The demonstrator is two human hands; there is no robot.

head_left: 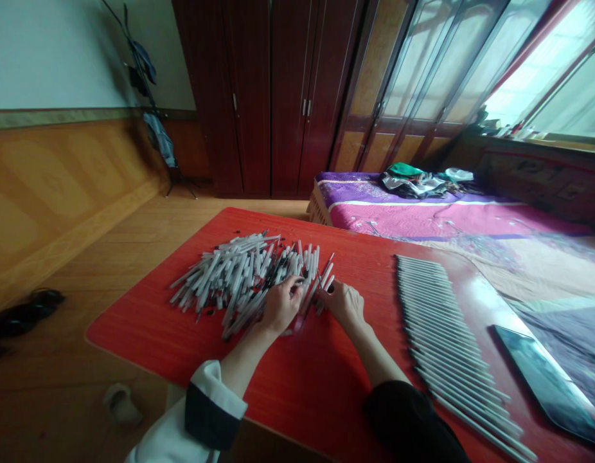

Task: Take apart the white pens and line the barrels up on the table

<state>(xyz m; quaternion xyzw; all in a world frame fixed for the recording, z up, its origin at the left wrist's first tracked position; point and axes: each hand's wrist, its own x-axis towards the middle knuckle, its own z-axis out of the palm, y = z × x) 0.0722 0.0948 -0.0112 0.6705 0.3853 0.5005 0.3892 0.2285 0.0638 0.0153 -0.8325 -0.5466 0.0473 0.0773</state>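
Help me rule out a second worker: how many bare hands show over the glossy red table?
2: the bare left hand, at the messy heap of thin white tubes, and the bare right hand, farther right. No others show.

A dark red wardrobe (292, 96) stands beside tall glass-panelled doors (425, 61). A coat stand (151, 99) fills the corner near a wall (51, 51), pale above, wood-toned below. The floor (148, 251) is yellowish brown. Daylight enters through the window (567, 96) at right, brightening a bed (374, 217) with purple and pink covering, near a red table (153, 321).
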